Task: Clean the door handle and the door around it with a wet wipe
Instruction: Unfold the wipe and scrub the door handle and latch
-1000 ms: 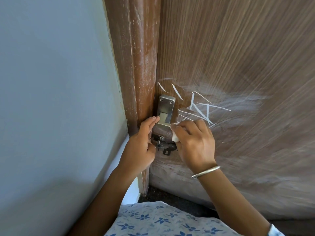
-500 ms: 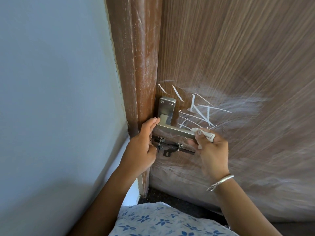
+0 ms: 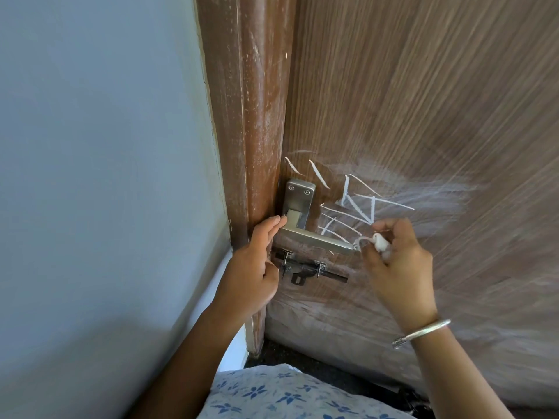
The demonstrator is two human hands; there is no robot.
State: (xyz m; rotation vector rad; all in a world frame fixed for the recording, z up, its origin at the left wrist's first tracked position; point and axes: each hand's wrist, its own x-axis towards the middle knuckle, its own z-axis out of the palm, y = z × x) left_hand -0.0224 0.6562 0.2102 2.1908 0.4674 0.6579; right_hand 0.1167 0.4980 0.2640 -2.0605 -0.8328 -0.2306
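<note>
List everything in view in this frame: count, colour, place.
handle: one, silver, left edge of the door.
wipe: one, white, pinched at the handle's free end.
door: one, brown wood grain, right side, smeared white around the handle.
scribbles: several, white, on the door above and right of the handle.
bolt: one, dark metal, just below the handle.
frame: one, reddish brown, between wall and door.
wall: one, pale blue-grey, left.
floor: dark, bottom strip under the door.
clothing: one, white with blue flowers, bottom edge.
bangle: one, silver, right wrist.
left hand: one, fingers straight, fingertips at the handle by its plate.
right hand: one, pinches the wipe.
</note>
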